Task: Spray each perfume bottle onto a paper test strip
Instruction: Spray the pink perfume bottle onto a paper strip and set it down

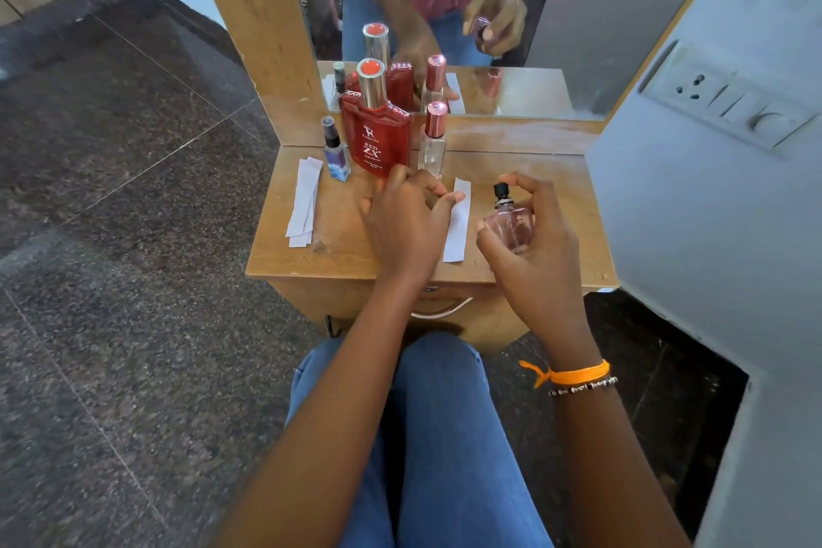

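Jeans (440, 436) nearest; my right hand (540, 254) gripped upright pink perfume bottle (511, 227), nozzle leftward over lengthwise test strip (458, 231) pinned by left hand (407, 222); wooden dresser (311, 254).

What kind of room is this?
Probably a bedroom or dressing corner at home. There is a small wooden dressing table with a mirror, perfume bottles standing on it, and a wall switch panel beside it.
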`<action>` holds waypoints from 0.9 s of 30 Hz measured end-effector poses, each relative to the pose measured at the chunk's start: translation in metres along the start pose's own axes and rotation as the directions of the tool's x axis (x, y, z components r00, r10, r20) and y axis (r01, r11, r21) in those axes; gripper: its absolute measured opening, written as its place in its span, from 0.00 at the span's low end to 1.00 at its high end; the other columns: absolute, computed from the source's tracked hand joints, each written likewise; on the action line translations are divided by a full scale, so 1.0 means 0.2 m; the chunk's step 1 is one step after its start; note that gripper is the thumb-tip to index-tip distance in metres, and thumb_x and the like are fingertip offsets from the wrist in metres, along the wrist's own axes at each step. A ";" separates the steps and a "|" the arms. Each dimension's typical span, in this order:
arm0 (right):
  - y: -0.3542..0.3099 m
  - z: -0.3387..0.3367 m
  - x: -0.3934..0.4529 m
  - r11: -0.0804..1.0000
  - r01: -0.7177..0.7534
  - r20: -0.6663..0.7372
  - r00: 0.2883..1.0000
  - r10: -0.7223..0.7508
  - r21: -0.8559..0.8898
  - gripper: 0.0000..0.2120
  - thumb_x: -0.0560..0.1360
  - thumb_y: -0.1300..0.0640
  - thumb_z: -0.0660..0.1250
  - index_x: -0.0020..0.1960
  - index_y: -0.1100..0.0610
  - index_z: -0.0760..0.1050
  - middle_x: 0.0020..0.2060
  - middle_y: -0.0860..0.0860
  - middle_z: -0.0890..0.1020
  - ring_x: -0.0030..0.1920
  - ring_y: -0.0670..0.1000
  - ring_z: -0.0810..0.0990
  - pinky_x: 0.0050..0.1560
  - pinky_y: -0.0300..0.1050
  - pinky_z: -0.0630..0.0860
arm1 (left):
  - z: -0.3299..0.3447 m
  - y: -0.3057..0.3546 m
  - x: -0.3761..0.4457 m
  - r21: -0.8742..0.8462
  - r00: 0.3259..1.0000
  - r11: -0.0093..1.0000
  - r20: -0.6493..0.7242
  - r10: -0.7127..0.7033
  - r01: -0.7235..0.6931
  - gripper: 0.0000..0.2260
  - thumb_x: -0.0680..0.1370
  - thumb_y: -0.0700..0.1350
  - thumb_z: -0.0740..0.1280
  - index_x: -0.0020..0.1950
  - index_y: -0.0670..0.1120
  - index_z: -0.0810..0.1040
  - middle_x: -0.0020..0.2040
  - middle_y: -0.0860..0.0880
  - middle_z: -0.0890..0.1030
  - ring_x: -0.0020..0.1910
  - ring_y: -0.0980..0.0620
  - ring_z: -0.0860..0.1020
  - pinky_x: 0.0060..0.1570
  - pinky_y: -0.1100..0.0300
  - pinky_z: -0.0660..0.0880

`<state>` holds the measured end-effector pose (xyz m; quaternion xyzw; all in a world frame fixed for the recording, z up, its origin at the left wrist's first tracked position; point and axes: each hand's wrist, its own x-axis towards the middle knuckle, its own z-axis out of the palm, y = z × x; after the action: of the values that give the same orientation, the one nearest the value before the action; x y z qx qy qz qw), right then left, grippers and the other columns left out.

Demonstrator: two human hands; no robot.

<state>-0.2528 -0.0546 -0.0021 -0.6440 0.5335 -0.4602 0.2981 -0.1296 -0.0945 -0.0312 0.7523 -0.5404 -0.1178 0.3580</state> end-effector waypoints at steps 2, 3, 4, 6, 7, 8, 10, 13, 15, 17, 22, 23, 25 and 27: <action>0.00 0.01 0.00 1.000 0.003 -0.019 1.000 -0.002 0.028 0.18 0.74 0.61 0.68 0.59 0.48 0.68 0.44 0.47 0.76 0.39 0.46 0.77 0.38 0.30 0.72 | -0.03 0.01 -0.01 -0.100 1.000 0.995 0.009 0.012 -0.011 0.05 0.74 0.50 0.68 0.43 0.50 0.80 0.46 0.54 0.77 0.48 0.53 0.74 0.51 0.58 0.63; 0.00 0.01 0.01 0.999 0.000 -0.027 1.000 0.002 0.053 0.15 0.76 0.59 0.65 0.61 0.51 0.68 0.45 0.46 0.76 0.40 0.43 0.76 0.40 0.28 0.71 | -0.06 0.02 -0.02 -0.195 0.999 0.980 0.021 0.032 -0.028 0.04 0.75 0.48 0.67 0.44 0.48 0.80 0.44 0.54 0.76 0.45 0.54 0.74 0.49 0.58 0.68; 0.01 0.01 0.01 0.997 -0.008 -0.034 0.999 0.011 0.083 0.14 0.77 0.58 0.62 0.62 0.52 0.68 0.47 0.44 0.75 0.42 0.40 0.75 0.43 0.26 0.70 | -0.09 0.02 -0.03 -0.303 0.997 0.953 0.054 0.051 -0.033 0.05 0.76 0.45 0.66 0.45 0.47 0.81 0.43 0.53 0.77 0.42 0.56 0.75 0.47 0.59 0.71; 0.01 0.02 0.02 0.989 -0.027 -0.029 0.999 0.032 0.147 0.15 0.78 0.55 0.58 0.64 0.51 0.66 0.51 0.45 0.75 0.47 0.36 0.74 0.48 0.25 0.68 | -0.17 0.04 -0.07 -0.476 0.973 0.879 0.204 0.103 0.007 0.07 0.78 0.43 0.63 0.49 0.47 0.81 0.43 0.52 0.81 0.41 0.58 0.78 0.45 0.63 0.73; 0.01 0.02 0.03 0.984 -0.031 -0.018 0.999 0.035 0.175 0.15 0.78 0.54 0.57 0.64 0.50 0.64 0.54 0.47 0.74 0.50 0.36 0.73 0.50 0.26 0.68 | -0.20 0.05 -0.09 -0.539 0.946 0.841 0.294 0.139 0.044 0.08 0.78 0.44 0.62 0.51 0.48 0.81 0.45 0.52 0.82 0.42 0.58 0.80 0.47 0.62 0.75; 0.00 0.03 0.03 0.980 -0.030 -0.009 0.999 0.032 0.196 0.15 0.78 0.54 0.57 0.64 0.49 0.63 0.56 0.49 0.73 0.52 0.36 0.72 0.52 0.27 0.68 | -0.23 0.06 -0.11 -0.586 0.915 0.806 0.364 0.171 0.083 0.08 0.78 0.45 0.63 0.53 0.49 0.81 0.47 0.52 0.83 0.45 0.57 0.81 0.49 0.60 0.77; -0.01 0.03 0.04 0.968 -0.023 0.020 1.000 0.018 0.249 0.15 0.79 0.55 0.57 0.65 0.50 0.62 0.56 0.48 0.72 0.53 0.38 0.73 0.56 0.32 0.70 | -0.24 0.07 -0.15 -0.623 0.895 0.770 0.411 0.174 0.137 0.09 0.75 0.45 0.68 0.55 0.51 0.80 0.49 0.53 0.84 0.48 0.56 0.82 0.52 0.57 0.78; -0.02 0.01 0.05 0.920 -0.049 0.126 0.992 0.000 0.389 0.14 0.79 0.56 0.57 0.64 0.48 0.66 0.53 0.50 0.74 0.56 0.49 0.77 0.59 0.49 0.75 | -0.24 0.09 -0.17 -0.609 0.939 0.778 0.336 0.078 0.153 0.14 0.69 0.41 0.74 0.53 0.50 0.81 0.47 0.53 0.84 0.46 0.55 0.82 0.50 0.56 0.79; -0.02 -0.02 0.05 0.921 -0.070 0.129 0.991 0.022 0.384 0.14 0.78 0.56 0.58 0.63 0.48 0.69 0.53 0.52 0.74 0.57 0.54 0.77 0.59 0.54 0.75 | -0.24 0.07 -0.17 -0.589 0.946 0.793 0.319 0.052 0.155 0.13 0.68 0.40 0.74 0.51 0.50 0.81 0.45 0.54 0.84 0.44 0.57 0.82 0.49 0.58 0.79; 0.00 -0.04 0.06 0.977 -0.043 0.007 0.999 0.043 0.208 0.15 0.76 0.58 0.60 0.62 0.48 0.71 0.53 0.49 0.74 0.55 0.49 0.75 0.58 0.48 0.74 | -0.24 0.05 -0.18 -0.577 0.951 0.800 0.308 0.027 0.164 0.13 0.69 0.39 0.74 0.51 0.51 0.80 0.45 0.56 0.83 0.44 0.59 0.81 0.50 0.58 0.78; 0.15 -0.04 0.08 0.953 -0.102 -0.044 0.995 0.093 -0.286 0.13 0.74 0.61 0.66 0.56 0.51 0.77 0.54 0.52 0.76 0.54 0.55 0.71 0.56 0.42 0.62 | -0.29 0.03 -0.18 -0.551 0.965 0.817 0.262 -0.021 0.167 0.13 0.71 0.40 0.72 0.53 0.51 0.80 0.47 0.55 0.83 0.48 0.58 0.80 0.52 0.57 0.78; 0.18 -0.03 0.08 0.942 -0.102 -0.006 0.994 0.106 -0.320 0.12 0.73 0.62 0.66 0.55 0.52 0.77 0.54 0.53 0.76 0.54 0.58 0.72 0.57 0.43 0.63 | -0.30 0.04 -0.18 -0.550 0.965 0.818 0.263 -0.022 0.168 0.13 0.71 0.40 0.72 0.54 0.50 0.79 0.48 0.55 0.83 0.48 0.58 0.80 0.52 0.58 0.78; 0.22 -0.01 0.08 0.941 -0.070 0.040 0.995 0.088 -0.332 0.10 0.72 0.64 0.67 0.51 0.56 0.79 0.50 0.54 0.78 0.51 0.60 0.75 0.55 0.50 0.71 | -0.31 0.04 -0.18 -0.552 0.962 0.816 0.271 -0.019 0.171 0.14 0.72 0.39 0.71 0.56 0.49 0.79 0.49 0.55 0.83 0.49 0.59 0.80 0.53 0.59 0.77; 0.20 -0.01 0.08 0.955 -0.062 0.041 0.996 0.078 -0.290 0.09 0.71 0.66 0.67 0.48 0.57 0.79 0.43 0.53 0.79 0.46 0.57 0.78 0.47 0.45 0.74 | -0.32 0.05 -0.18 -0.547 0.961 0.821 0.277 -0.010 0.166 0.14 0.72 0.39 0.71 0.57 0.48 0.79 0.49 0.54 0.82 0.49 0.59 0.79 0.52 0.61 0.77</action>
<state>-0.2707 -0.0792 -0.0314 -0.6731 0.6093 -0.3497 0.2312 -0.1148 -0.0372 0.0127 0.6147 -0.4879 -0.3872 0.4840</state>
